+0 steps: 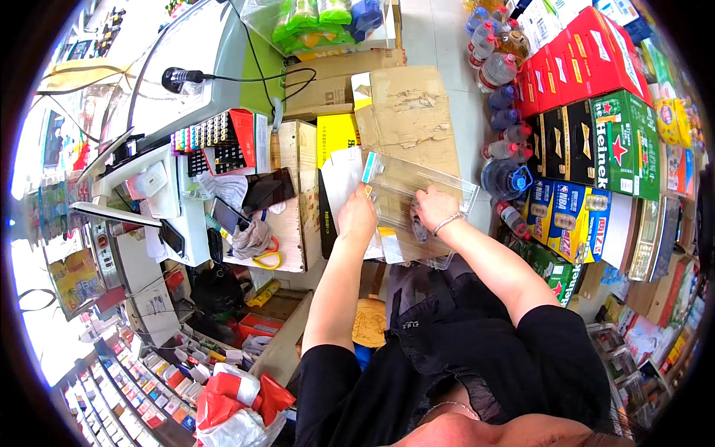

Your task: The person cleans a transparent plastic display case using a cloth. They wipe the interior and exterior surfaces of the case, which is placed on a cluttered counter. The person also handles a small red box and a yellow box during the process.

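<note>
A clear plastic box or tray (416,173) lies over a flattened cardboard box (410,120) in front of me. My left hand (357,215) grips its left edge near a blue-and-white label strip. Inside or on the clear plastic, my right hand (435,208), with a bracelet at the wrist, presses a crumpled grey cloth (418,226). White paper (342,173) and a yellow-and-black box (335,131) sit beside and partly under the plastic on the left.
A wooden surface to the left holds phones (268,190), a rag (251,239) and yellow-handled scissors (268,260). Plastic bottles (497,70) stand on the floor to the right, beside stacked drink cartons (625,148). A red-and-white bag (240,396) lies at the lower left.
</note>
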The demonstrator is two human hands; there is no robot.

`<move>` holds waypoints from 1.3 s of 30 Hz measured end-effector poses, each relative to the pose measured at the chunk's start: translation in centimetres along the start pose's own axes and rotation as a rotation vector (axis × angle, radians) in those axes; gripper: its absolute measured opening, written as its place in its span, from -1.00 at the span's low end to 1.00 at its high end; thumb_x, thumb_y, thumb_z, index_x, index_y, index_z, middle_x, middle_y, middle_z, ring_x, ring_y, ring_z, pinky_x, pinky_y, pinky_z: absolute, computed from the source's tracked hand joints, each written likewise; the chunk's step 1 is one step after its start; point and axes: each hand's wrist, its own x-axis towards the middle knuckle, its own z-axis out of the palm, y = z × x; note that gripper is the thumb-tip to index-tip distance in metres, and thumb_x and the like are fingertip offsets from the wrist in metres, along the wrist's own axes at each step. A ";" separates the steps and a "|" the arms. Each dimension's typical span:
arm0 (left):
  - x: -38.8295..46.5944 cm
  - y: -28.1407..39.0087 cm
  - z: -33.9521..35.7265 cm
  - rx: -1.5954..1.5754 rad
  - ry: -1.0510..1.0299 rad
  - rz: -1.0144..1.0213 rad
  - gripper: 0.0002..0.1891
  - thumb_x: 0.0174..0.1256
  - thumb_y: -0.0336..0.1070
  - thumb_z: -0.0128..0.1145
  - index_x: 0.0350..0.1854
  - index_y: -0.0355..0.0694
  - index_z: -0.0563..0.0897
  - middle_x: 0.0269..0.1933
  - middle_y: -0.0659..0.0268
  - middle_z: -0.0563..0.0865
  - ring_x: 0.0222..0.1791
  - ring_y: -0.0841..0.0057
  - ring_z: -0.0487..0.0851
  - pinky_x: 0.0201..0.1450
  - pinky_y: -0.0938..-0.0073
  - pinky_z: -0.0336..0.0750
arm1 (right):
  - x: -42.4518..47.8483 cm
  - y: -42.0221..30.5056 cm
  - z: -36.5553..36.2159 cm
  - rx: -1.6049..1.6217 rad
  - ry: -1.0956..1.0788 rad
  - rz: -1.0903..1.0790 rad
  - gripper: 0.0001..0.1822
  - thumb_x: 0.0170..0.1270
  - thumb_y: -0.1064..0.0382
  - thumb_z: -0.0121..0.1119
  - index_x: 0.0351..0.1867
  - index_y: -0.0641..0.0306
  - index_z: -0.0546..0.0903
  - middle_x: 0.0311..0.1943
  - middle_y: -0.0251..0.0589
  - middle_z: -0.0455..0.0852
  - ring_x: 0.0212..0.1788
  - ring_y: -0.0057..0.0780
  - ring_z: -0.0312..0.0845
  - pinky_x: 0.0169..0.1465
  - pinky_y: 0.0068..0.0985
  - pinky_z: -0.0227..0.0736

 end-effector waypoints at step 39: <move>-9.5 -8.7 5.3 -1.500 0.329 -0.489 -0.23 0.36 -0.12 0.26 0.52 -0.18 0.16 0.15 0.24 0.59 0.01 0.48 0.63 -0.02 0.36 0.52 | -1.3 9.5 -5.5 1.566 0.224 0.230 -0.43 0.38 0.15 0.24 0.30 0.45 0.41 0.17 -0.07 0.60 0.18 -0.33 0.55 0.27 -0.38 0.42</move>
